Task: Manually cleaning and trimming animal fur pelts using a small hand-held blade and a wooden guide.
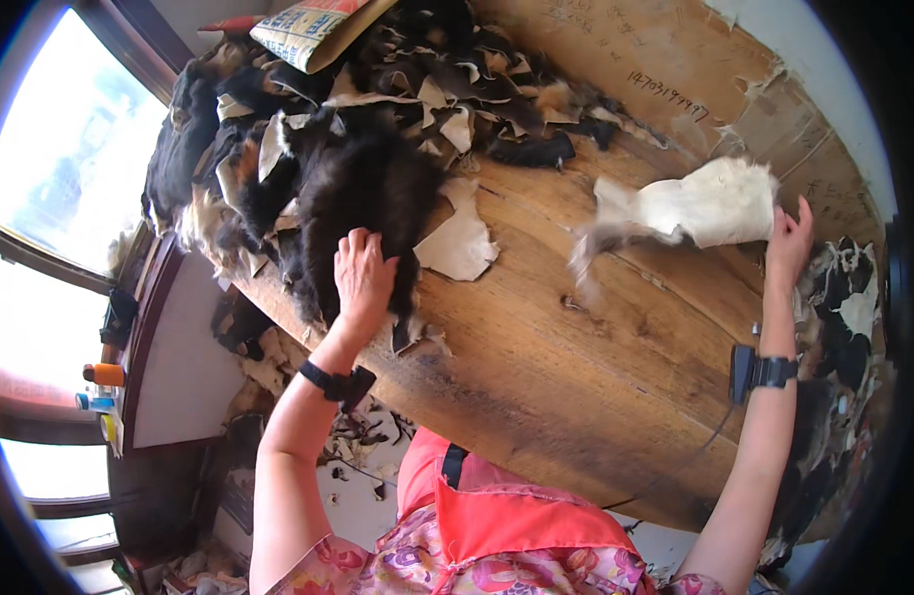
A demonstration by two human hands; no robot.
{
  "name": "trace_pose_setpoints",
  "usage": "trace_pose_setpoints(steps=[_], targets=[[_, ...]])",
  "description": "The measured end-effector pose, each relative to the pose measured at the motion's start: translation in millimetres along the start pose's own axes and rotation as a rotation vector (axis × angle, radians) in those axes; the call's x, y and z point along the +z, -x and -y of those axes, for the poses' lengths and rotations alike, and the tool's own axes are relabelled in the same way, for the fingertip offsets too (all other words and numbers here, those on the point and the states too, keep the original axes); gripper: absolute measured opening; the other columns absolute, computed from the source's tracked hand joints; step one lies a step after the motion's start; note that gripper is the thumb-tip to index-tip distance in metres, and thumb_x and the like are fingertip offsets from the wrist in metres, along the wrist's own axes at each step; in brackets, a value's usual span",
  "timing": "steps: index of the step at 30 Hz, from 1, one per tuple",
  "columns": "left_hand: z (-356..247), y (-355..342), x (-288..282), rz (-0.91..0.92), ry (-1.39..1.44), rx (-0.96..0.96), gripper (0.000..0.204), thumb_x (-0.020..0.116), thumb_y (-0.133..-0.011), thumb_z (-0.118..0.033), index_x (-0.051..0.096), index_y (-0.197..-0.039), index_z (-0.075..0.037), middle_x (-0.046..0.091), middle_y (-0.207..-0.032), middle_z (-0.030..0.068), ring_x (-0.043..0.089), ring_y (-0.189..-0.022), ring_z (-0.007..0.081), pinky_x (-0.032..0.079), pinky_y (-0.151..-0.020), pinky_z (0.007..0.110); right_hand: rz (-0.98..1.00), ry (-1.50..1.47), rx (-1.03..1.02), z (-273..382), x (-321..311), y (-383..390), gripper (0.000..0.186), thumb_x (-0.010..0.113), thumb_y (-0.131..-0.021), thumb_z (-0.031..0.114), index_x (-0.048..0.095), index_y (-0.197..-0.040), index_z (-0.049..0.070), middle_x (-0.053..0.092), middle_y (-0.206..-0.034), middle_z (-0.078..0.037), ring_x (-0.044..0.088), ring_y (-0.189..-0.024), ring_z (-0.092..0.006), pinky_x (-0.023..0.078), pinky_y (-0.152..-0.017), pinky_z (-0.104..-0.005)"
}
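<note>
the pale hide [710,203] extends leftward from the right hand [789,241], whose fingers seem to pinch its right end, its long axis running sideways over the desk [576,382], while the left hand [364,276], farther off, rests with loosely spread fingers on dark fur [363,188]
</note>
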State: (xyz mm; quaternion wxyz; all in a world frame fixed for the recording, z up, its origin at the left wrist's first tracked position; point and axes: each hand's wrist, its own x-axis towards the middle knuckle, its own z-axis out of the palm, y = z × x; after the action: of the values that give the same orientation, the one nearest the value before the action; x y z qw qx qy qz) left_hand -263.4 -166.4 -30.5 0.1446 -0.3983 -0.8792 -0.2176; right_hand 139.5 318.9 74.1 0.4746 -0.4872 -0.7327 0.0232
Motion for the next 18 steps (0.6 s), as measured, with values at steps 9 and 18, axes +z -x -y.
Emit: trace_pose_setpoints(steps=[9, 18], targets=[[43, -41, -49, -0.077, 1.449, -0.59, 0.01, 0.058, -0.097, -0.008, 0.06, -0.106, -0.005, 0.068, -0.1, 0.0052, 0.068, -0.091, 0.0171, 0.057, -0.083, 0.033, 0.567, -0.315, 0.319, -98, -122, 140, 0.024, 0.058, -0.101, 0.014, 0.061, -0.122, 0.003, 0.069, -0.109, -0.008, 0.064, -0.089, -0.0123, 0.052, -0.08, -0.0259], [-177, -8, -88, 1.175, 1.25, 0.356, 0.022, 0.07, -0.094, -0.017, 0.063, -0.107, -0.001, 0.066, -0.127, 0.0161, 0.058, -0.122, 0.0212, 0.04, -0.108, 0.037, 0.808, -0.992, 0.976, -25, -160, 240, 0.06, 0.041, -0.104, 0.054, 0.054, -0.131, 0.001, 0.066, -0.117, -0.016, 0.068, -0.097, -0.0221, 0.056, -0.085, -0.0371]])
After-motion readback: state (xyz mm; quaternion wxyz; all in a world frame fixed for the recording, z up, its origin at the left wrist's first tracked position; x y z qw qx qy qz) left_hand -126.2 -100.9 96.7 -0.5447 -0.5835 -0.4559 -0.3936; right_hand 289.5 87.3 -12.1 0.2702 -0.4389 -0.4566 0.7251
